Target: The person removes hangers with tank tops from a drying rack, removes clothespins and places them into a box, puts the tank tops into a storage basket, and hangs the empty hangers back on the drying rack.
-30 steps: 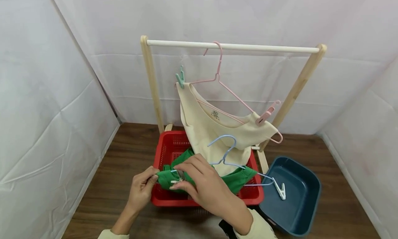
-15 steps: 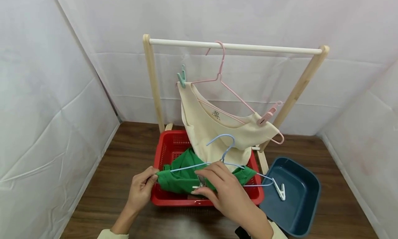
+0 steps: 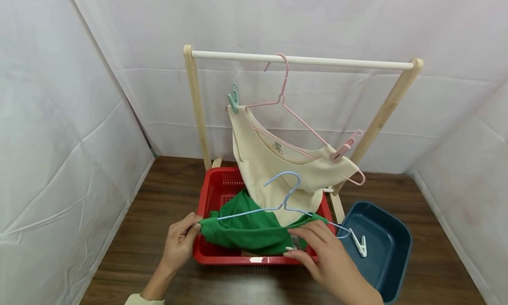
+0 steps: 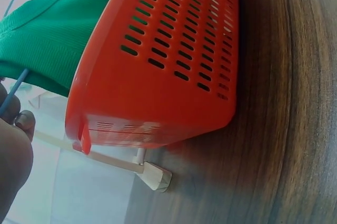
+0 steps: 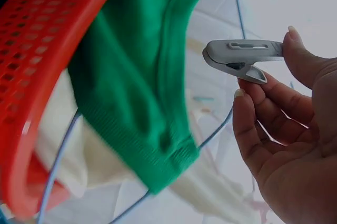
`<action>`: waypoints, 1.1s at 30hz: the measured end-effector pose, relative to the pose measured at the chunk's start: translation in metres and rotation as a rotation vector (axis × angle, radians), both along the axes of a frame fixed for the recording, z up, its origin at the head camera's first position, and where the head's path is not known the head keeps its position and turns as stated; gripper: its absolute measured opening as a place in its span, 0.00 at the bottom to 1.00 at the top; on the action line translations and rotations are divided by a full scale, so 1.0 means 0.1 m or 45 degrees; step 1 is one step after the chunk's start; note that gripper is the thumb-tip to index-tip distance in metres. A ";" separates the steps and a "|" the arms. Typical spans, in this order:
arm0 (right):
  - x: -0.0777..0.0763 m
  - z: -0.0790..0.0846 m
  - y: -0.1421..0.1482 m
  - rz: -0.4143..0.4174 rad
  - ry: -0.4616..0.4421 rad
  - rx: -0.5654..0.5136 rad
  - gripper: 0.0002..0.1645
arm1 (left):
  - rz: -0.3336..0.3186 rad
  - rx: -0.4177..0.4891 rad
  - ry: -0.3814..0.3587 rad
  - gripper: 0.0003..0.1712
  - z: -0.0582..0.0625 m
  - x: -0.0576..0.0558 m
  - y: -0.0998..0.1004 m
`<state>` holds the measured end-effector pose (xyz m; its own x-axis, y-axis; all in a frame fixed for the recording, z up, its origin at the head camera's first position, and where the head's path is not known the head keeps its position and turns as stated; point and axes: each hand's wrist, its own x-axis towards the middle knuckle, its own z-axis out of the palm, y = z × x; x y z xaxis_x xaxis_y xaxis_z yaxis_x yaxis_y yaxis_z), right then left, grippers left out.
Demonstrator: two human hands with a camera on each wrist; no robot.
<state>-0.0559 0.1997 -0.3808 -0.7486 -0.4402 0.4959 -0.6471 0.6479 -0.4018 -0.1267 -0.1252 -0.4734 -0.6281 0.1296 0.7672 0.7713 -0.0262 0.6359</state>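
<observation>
In the head view my left hand (image 3: pixel 180 243) pinches the left shoulder of a green sleeveless garment (image 3: pixel 254 236), with the end of a blue hanger (image 3: pixel 284 173) inside it. My right hand (image 3: pixel 331 263) holds a grey clothespin (image 5: pixel 239 53) between thumb and fingertips, beside the garment's right shoulder. In the right wrist view, the clothespin is apart from the cloth, its nose pointing towards it. A white clothespin (image 3: pixel 362 246) hangs at the hanger's right end. The garment's lower part lies in a red basket (image 3: pixel 203 247).
Behind, a cream tank top (image 3: pixel 254 163) hangs on a pink hanger (image 3: pixel 285 77) from the rack's white bar (image 3: pixel 341 61). A green clothespin (image 3: pixel 233 103) and a pink clothespin (image 3: pixel 343 148) sit on its shoulders. At right stands a dark blue basin (image 3: pixel 390 269).
My right hand has moved right with the grey clothespin, from the garment's left shoulder to its right shoulder. My left hand keeps its place and hold.
</observation>
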 end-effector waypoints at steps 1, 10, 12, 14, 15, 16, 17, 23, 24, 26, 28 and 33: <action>0.02 -0.01 0.05 -0.003 -0.012 -0.005 0.21 | 0.005 -0.004 0.002 0.10 0.00 0.00 -0.01; 0.25 -0.06 0.44 -0.227 -0.104 0.099 0.22 | 0.040 -0.012 0.000 0.09 -0.03 0.02 -0.04; 0.28 -0.04 0.55 -0.313 -0.126 0.111 0.22 | 0.041 -0.014 0.001 0.09 -0.03 0.02 -0.04; 0.29 0.00 0.67 -0.412 -0.159 0.116 0.21 | 0.025 -0.007 -0.001 0.10 -0.02 0.02 -0.04; 0.28 0.02 0.73 -0.463 -0.178 0.128 0.21 | 0.016 -0.002 -0.003 0.10 -0.02 0.02 -0.04; 0.28 0.03 0.79 -0.509 -0.201 0.143 0.21 | 0.005 0.004 -0.005 0.11 -0.02 0.01 -0.04; 0.27 0.04 0.84 -0.545 -0.214 0.158 0.21 | -0.003 0.007 -0.007 0.11 -0.01 0.01 -0.04; 0.16 -0.04 1.11 -0.634 -0.312 0.216 0.21 | -0.003 0.000 -0.012 0.13 -0.02 0.02 -0.05; 0.14 -0.06 1.14 -0.638 -0.335 0.220 0.22 | -0.002 -0.002 -0.010 0.13 -0.02 0.01 -0.05; 0.10 -0.11 1.18 -0.641 -0.396 0.229 0.23 | 0.005 -0.008 -0.002 0.13 -0.03 0.01 -0.06; 0.06 -0.18 1.22 -0.641 -0.463 0.241 0.24 | 0.000 -0.006 0.007 0.12 -0.03 0.01 -0.06; -0.04 -0.35 1.28 -0.639 -0.693 0.272 0.29 | 0.000 -0.010 0.023 0.11 -0.01 0.02 -0.05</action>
<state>-0.0600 0.3282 -0.4161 -0.9980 -0.0281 -0.0567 -0.0022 0.9109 -0.4125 -0.1252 -0.1303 -0.4739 -0.6144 0.1356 0.7773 0.7825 -0.0217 0.6223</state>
